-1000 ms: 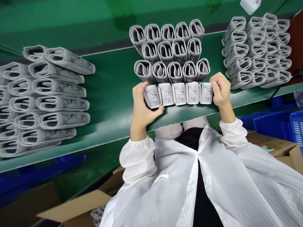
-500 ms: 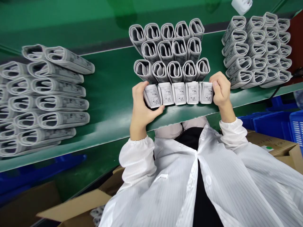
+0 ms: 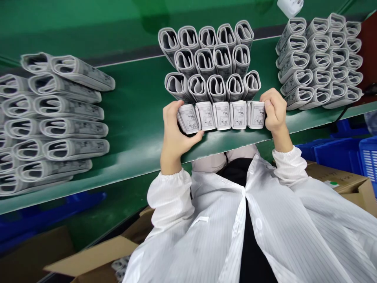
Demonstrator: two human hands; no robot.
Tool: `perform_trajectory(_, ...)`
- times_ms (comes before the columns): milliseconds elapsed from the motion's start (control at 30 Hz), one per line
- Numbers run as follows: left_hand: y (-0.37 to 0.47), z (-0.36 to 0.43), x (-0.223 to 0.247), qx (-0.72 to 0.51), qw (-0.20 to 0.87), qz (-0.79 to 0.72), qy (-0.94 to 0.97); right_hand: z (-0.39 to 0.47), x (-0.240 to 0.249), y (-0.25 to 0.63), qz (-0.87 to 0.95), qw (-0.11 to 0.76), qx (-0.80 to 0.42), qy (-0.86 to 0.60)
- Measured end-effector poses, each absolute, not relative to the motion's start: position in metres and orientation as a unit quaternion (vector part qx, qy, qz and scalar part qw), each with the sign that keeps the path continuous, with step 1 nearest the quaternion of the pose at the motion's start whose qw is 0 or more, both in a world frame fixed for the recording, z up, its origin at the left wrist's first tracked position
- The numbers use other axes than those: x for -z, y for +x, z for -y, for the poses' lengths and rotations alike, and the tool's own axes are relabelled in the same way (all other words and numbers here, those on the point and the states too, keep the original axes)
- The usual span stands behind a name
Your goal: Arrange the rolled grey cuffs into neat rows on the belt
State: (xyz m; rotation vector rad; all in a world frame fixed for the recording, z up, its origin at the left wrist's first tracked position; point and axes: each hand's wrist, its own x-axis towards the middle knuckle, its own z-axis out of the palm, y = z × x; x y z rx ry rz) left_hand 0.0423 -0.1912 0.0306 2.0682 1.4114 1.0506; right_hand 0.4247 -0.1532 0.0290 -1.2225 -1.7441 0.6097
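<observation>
A row of several folded printed paper leaflets (image 3: 221, 116) lies along the near part of the green bench, line drawings showing on their faces. My left hand (image 3: 175, 131) wraps the row's left end, its fingers behind the end leaflet and its thumb along the front lower corner. At the other end, my right hand (image 3: 274, 110) is closed with the thumb pressed against the rightmost leaflet; its curled fingertips are partly hidden. Directly behind stand several rows of folded leaflets (image 3: 216, 87) with their looped ends up.
Stacks of folded leaflets lie at the left (image 3: 75, 127) and the right (image 3: 321, 63) of the green bench (image 3: 132, 118). A white plastic object (image 3: 290, 7) sits at the top. Below the bench are open cardboard boxes (image 3: 94, 255) and blue crates (image 3: 338, 155).
The view shifts slightly, so the left stack appears a little further left. Both hands keep their places at the ends of the leaflet row.
</observation>
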Motion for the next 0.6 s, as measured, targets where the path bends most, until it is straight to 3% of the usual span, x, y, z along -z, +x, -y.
perform_trajectory(133,0.043,0.1912,-0.0294,-0.365,0.218,-0.527,0.736,0.1532,-0.0308,0.4218,0.686,0.491,-0.213,-0.493)
perform_trajectory(600,0.0418,0.1909,-0.0296,-0.365,0.224,-0.526,0.735,0.1557,-0.0308,0.4238,0.689,0.423,-0.219,-0.546)
